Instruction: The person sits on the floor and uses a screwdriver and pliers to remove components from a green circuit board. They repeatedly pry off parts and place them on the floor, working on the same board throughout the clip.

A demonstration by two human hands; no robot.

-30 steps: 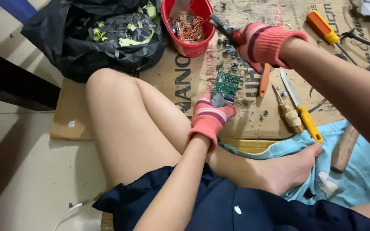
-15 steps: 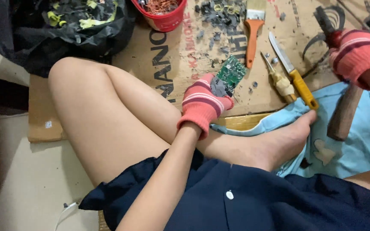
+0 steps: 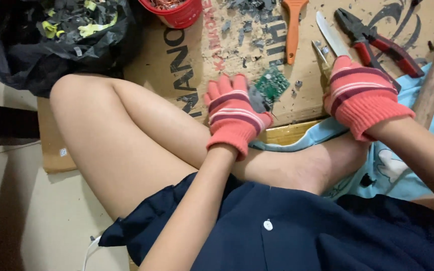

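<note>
Head view, looking down at a person seated cross-legged on the floor, with a flattened cardboard sheet (image 3: 257, 45) spread in front of the knees. Take the small green circuit board (image 3: 272, 84) as the landmark: it lies flat on the cardboard, between the two gloved hands.

The left hand (image 3: 234, 111) (in a red knit glove with pale stripes) sits just left of the board, its fingers fairly spread and pointing away from the body; its thumb side touches or nearly touches the board's near-left corner, where a small dark part shows. Whether the grip has actually closed on that corner cannot be told.

The right hand (image 3: 358, 95), gloved the same way, is to the right of the board and apart from it, curled over the handle end of a knife (image 3: 330, 39) whose bare blade runs up and away from the glove. The fingers are hidden under the glove's back, so how tightly that grip has the handle cannot be told.

Beyond the board lies an orange-handled brush (image 3: 292, 27); to the far right of it, red-handled pliers (image 3: 377, 42). Up and left of the board stands a red bucket (image 3: 179, 14), and further left a black bag (image 3: 51, 35) of scraps.
</note>
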